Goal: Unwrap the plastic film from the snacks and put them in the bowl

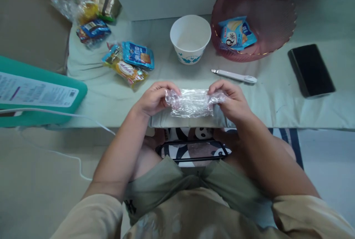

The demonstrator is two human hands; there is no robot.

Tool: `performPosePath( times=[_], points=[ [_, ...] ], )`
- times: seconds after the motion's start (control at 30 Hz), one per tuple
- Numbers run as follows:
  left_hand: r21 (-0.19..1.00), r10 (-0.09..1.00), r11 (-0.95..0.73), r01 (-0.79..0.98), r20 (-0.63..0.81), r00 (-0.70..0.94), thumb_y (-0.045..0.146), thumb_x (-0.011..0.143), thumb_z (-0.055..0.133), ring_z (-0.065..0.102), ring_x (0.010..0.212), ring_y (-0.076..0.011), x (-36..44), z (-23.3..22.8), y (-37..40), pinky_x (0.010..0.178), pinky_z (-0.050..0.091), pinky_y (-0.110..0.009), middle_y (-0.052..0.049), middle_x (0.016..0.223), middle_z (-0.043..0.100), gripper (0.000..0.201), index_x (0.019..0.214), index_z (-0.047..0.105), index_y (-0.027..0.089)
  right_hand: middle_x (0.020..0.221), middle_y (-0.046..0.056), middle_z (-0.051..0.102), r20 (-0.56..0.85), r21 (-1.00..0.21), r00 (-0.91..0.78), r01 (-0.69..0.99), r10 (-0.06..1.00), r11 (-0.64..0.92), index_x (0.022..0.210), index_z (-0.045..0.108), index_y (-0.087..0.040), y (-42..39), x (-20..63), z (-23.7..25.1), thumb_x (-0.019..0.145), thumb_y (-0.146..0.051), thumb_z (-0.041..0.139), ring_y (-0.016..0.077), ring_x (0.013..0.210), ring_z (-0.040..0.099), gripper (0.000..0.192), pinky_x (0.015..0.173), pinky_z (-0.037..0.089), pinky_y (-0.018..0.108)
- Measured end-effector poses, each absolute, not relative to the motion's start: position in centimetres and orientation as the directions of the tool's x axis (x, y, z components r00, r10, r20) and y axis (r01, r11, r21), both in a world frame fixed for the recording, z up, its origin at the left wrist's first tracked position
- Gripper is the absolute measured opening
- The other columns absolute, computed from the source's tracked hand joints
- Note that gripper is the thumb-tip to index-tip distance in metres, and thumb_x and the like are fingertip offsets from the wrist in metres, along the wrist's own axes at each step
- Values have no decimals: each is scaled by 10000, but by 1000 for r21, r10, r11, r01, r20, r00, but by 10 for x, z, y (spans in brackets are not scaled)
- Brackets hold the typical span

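1. At the far left lies a teal box [39,94] with a white label, a white cable [55,113] running past it.
2. Next come snack packets [129,63] scattered on the pale green table [277,98].
3. The left hand [154,98] pinches one end of a clear plastic wrapper [191,103], thumb and fingers pressed together on it.
4. The wrapper hangs between both hands just over the near table edge; it looks thin, light, crinkly and slippery, best gripped at its crumpled ends.
5. The right hand [233,100] pinches the other end the same way.
6. Behind sit a white paper bowl [190,39], a white pen-like tool [234,76], a red dish [277,20] holding a blue packet [237,33], and a black phone [311,69].
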State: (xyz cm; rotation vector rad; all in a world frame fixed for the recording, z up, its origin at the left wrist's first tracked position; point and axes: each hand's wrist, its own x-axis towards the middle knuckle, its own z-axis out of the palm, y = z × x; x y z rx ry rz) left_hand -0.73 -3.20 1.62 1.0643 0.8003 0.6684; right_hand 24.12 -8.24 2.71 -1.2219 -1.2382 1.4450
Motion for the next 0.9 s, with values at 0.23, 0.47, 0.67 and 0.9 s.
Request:
performPosePath(
  times=[0.23,0.47,0.67,0.9],
  points=[
    [968,892,-12,251,-104,440,286,714,758,573,665,-130,-7,11,-31,600,465,-256,-24,799,654,219,901,694,192,735,1,666,-207,-976,-210,109,956,-187,791,626,-224,-82,241,22,757,-416,697,158,663,585,207,622,439,305],
    [726,843,-507,465,531,91,134,786,666,616,912,-205,8,21,-47,902,511,-374,-38,915,647,156,890,606,234,717,-34,570,-230,-959,-57,183,971,-216,774,565,-211,-80,221,27,691,-353,700,126,659,495,212,658,382,290],
    [953,885,-183,243,52,463,464,814,729,698,1056,-252,29,22,-57,891,568,-358,-120,1176,726,484,1190,624,177,738,-25,581,-153,-984,-211,-53,965,-167,729,566,-218,-83,213,33,725,-373,711,142,715,524,212,715,422,291],
    [952,995,-101,289,89,54,344,755,713,634,741,-152,2,20,-45,692,511,-306,2,806,665,211,870,599,209,1150,51,734,-133,-979,-126,-136,983,-150,985,688,-245,-71,207,27,840,-460,629,220,1111,646,266,989,462,374]
  ],
)
